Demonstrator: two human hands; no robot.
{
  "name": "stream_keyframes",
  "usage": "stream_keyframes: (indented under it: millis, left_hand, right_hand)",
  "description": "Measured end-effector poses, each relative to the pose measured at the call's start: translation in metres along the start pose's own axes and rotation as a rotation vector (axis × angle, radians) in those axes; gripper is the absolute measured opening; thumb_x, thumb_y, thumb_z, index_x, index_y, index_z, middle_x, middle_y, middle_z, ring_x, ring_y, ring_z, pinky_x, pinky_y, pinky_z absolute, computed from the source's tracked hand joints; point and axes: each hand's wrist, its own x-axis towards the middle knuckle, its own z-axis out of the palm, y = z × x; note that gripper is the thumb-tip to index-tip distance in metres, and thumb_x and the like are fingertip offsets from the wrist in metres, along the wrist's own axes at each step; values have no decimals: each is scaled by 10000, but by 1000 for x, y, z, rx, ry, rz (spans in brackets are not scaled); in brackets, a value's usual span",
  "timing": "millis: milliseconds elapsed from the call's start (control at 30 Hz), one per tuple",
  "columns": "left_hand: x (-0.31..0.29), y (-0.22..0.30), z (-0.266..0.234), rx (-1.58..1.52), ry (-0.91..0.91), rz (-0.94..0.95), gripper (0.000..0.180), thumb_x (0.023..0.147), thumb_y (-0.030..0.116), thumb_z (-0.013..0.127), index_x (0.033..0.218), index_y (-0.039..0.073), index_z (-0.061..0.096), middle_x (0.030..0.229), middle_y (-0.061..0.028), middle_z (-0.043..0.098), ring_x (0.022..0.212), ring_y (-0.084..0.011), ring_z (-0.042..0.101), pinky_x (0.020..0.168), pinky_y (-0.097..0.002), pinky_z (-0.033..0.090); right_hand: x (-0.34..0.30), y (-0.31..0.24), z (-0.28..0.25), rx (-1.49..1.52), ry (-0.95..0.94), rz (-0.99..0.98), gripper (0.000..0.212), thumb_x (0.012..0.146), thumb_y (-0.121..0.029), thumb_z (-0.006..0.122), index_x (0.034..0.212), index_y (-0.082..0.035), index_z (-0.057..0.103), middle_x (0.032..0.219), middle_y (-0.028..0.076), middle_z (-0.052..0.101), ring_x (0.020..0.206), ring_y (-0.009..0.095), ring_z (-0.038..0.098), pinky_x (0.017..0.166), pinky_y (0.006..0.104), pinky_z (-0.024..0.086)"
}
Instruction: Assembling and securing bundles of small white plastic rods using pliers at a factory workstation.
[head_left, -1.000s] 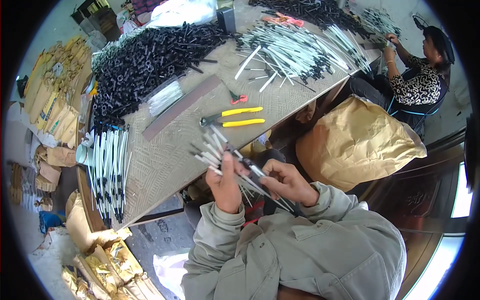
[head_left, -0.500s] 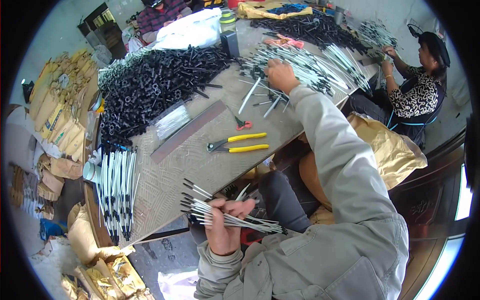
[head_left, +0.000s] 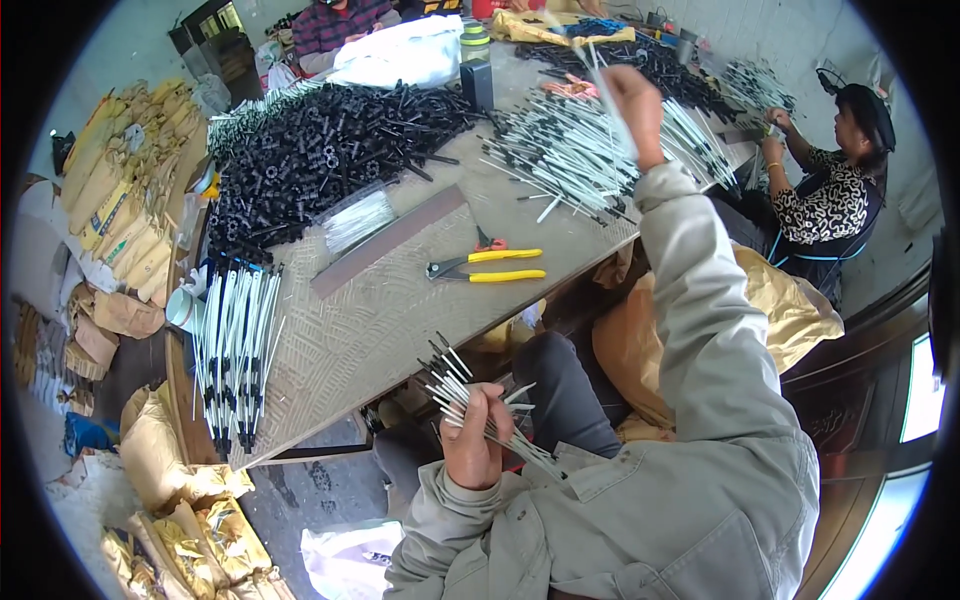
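Close to my body, my left hand [head_left: 472, 450] is closed round a bundle of thin white rods [head_left: 452, 393] with black tips, tilted and fanned at the upper end. My right hand [head_left: 638, 108] is raised over the far part of the table, gripping one or more white rods [head_left: 612, 105] blurred by motion. Below and beside it lies a loose pile of white rods [head_left: 565, 150] with black ends. Cutting pliers [head_left: 490, 265] with yellow handles rest on the table, near a small red-handled tool [head_left: 488, 241].
A big heap of black plastic parts [head_left: 320, 165] covers the table's far left. Sorted rods [head_left: 235, 350] lie at its left edge. A flat brown bar [head_left: 390, 242] sits beside a packet of thin white strips [head_left: 358, 222]. A co-worker [head_left: 830, 190] sits at the right.
My right hand has lifted off the rod pile, moving up and right with white rods in it. The bundle in my left hand has turned steeper and shifted slightly right.
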Motion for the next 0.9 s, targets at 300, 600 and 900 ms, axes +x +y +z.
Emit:
stream_keyframes:
  millis: [300,600,900]
  left_hand:
    - [36,-34,-12,29,94,-101,385,946,256,405,1158,-63,452,1155,-226,532,1064,-297,546,916,-387,433]
    - [76,-47,-9,15,113,-84,410,932,249,452,1195,-64,453,1089,-204,575,968,-250,596,847,-335,486]
    - [72,-44,0,49,59,-104,353,924,234,470,1160,-24,516,964,-132,617,866,-217,625,783,-315,510]
  right_hand:
    - [-90,-117,-118,883,-61,257,218,853,-184,572,745,-6,505,683,35,448,583,93,409,497,230,314]
    - [-191,-136,-130,1264,-7,568,172,830,-155,616,805,2,553,697,72,535,561,137,459,502,257,357]
    - [-248,-135,-119,1276,-745,1361,134,840,-157,608,793,-36,574,633,-7,523,504,51,468,423,176,339]
